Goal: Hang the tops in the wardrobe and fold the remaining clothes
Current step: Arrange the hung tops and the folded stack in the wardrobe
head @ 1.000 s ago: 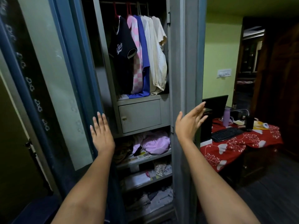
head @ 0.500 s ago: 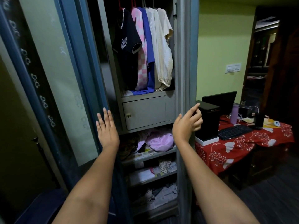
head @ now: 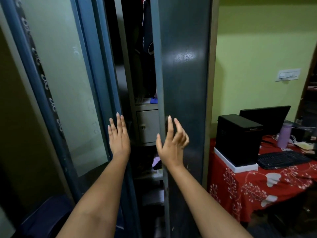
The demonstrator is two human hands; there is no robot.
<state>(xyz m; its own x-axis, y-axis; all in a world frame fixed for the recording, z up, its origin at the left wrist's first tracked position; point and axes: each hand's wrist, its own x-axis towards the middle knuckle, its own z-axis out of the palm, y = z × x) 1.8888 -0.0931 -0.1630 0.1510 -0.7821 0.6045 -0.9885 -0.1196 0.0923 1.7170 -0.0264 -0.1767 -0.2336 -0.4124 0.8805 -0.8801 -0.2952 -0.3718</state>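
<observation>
Grey-blue steel wardrobe doors (head: pixel 184 83) stand nearly shut, leaving a narrow gap where a dark top (head: pixel 147 42) hangs inside. The left hand (head: pixel 119 138) lies flat, fingers straight, against the mirrored left door (head: pixel 65 79); the right hand (head: pixel 171 143) is loose-fingered at the other door's edge — neither holds anything. Hanging looks finished — closing seems under way; next, a push from both hands, then folding.

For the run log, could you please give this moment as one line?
grey metal wardrobe door: nearly closed | left hand: open | right hand: open | dark hanging top: inside
</observation>
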